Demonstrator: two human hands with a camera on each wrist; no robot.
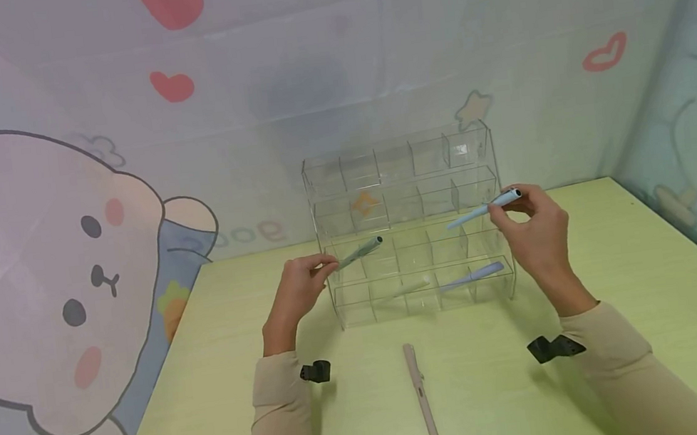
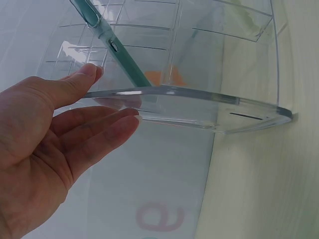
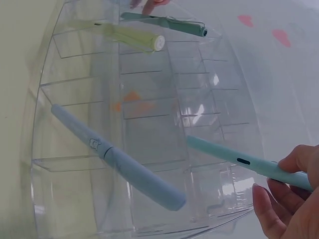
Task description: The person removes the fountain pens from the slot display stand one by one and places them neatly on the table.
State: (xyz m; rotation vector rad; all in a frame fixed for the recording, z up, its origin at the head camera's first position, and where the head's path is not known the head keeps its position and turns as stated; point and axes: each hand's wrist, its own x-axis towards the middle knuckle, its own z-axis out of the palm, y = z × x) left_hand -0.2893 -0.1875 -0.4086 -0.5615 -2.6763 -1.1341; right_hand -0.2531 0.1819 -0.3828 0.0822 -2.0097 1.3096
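Note:
A clear rack [image 1: 414,257] of stepped compartments stands on the table. At its left side my left hand [image 1: 304,283] holds the edge of the side panel [image 2: 199,97], thumb on one side and fingers on the other. Just inside that panel a green pen [image 2: 122,57] leans in a compartment. My right hand [image 1: 536,225] pinches a light blue pen [image 1: 479,210] near its upper end, its lower end slanting down to a compartment at the right. In the lowest row lean a pale yellow pen [image 3: 127,37] and a lavender pen [image 3: 119,157].
A beige-pink pen [image 1: 422,396] lies on the light yellow-green table [image 1: 492,402], in front of the rack between my forearms. Behind the rack hangs a printed cloth backdrop [image 1: 317,56]. A black wrist mount [image 1: 553,348] sits at my right sleeve, another at the left.

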